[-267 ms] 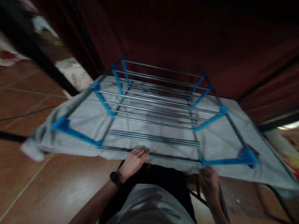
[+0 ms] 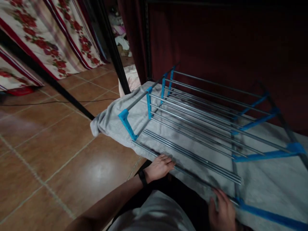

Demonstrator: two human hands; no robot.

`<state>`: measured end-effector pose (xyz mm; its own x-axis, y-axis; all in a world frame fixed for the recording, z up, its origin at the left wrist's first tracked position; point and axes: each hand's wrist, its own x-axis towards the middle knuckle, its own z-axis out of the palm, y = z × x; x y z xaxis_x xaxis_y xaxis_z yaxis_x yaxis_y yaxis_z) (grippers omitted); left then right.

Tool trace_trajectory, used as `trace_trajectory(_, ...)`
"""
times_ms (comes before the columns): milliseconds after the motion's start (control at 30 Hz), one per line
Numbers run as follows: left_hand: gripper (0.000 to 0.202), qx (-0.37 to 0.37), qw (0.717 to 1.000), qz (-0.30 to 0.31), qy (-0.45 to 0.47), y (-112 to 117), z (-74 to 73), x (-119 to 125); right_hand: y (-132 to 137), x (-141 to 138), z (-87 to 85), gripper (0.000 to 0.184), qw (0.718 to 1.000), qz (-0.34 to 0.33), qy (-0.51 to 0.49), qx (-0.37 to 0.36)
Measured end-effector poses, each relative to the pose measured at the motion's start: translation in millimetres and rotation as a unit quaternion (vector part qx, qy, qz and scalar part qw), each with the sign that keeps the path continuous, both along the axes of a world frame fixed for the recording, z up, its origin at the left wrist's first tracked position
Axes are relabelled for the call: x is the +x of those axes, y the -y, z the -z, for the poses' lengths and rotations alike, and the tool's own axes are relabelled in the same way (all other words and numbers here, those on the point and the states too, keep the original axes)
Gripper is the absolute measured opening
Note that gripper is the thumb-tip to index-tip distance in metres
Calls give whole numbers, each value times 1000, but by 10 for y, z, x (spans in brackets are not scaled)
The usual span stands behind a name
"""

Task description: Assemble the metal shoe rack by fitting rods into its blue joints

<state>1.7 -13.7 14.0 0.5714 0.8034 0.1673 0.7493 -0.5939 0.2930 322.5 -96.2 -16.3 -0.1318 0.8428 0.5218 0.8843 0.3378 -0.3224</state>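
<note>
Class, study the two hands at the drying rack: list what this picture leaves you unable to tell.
Head view, left hand: grip on the front rail or mere rest, hidden by the hand itself.
Head view, right hand: wrist cut off by the bottom edge.
Head view, things in the doorway: too small and dim.

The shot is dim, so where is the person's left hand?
In the head view, the left hand sits low and centre on the near rail of the drying rack, at the edge of the grey cloth, left of the right hand.
</note>
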Motion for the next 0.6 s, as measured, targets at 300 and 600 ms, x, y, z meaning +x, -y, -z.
trace_trajectory(300, 25, 46, 994, -26, 91, 124, -40, -83, -531, -370, 142, 36, 967, -181, 151, -92)
trace_trajectory(600, 35, 87, 802, -488, 334, 191, 357, -1382, -587, -293, 315, 34, 970, -205, 120, -45)
